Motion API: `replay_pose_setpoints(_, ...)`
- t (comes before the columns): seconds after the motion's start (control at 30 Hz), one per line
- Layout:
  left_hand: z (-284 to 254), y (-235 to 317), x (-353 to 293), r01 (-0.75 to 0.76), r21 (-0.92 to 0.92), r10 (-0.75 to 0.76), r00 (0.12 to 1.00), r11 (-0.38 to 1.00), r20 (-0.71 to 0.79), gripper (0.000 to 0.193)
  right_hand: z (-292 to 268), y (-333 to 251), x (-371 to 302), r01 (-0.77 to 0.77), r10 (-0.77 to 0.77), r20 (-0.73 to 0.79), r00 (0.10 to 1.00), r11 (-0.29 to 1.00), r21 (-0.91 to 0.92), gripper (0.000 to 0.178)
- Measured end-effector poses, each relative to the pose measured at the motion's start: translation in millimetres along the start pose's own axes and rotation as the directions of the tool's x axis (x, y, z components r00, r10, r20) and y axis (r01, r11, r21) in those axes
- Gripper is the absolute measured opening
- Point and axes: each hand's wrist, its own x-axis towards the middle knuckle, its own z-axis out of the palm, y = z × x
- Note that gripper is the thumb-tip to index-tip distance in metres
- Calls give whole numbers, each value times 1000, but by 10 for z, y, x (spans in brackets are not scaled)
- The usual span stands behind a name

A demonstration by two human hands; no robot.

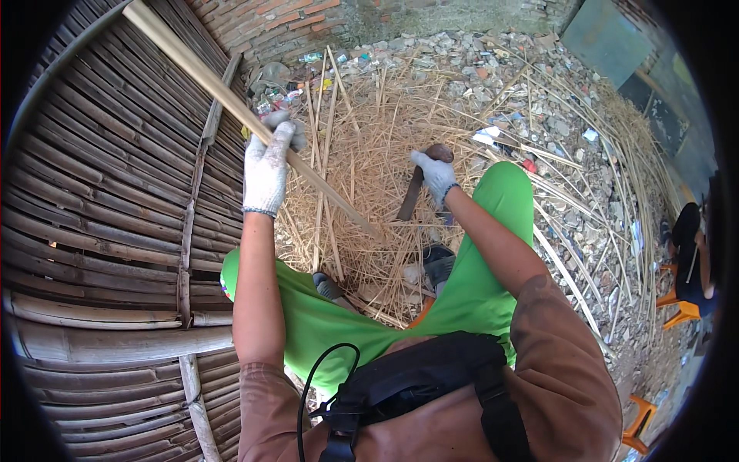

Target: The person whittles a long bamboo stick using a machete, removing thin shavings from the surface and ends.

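Note:
My left hand (266, 169), in a white knit glove, is closed around a long pale bamboo strip (192, 71). The strip slants from the upper left down to the middle, its lower end above the shavings between my knees. In my gloved right hand (436, 177) is a large knife with a rounded brown handle end (440, 152). Its dark blade (411, 196) points down and slightly left, apart from the strip. Beneath both hands spreads a heap of straw-coloured bamboo shavings (369, 146), with a few split strips (326, 154) lying on it.
A bamboo-slat wall (115, 192) stands close on my left. Rubble and litter (570, 154) cover the ground beyond the shavings, up to a brick wall (265, 27). More long strips (573, 277) lie to the right. A seated person (689, 262) and an orange stool (637, 423) are at far right.

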Motion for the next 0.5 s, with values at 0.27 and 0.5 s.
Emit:
replay_pose_setpoints(0.27, -2, 275, 9, -82, -169, 59, 989, 982, -137, 35, -38, 72, 183, 72, -54, -65, 996, 937, 340, 32)
replay_pose_setpoints(0.5, -335, 499, 96, -313, -264, 175, 880, 912, -441, 25, -91, -62, 18, 14, 24, -71, 997, 866, 499, 39)
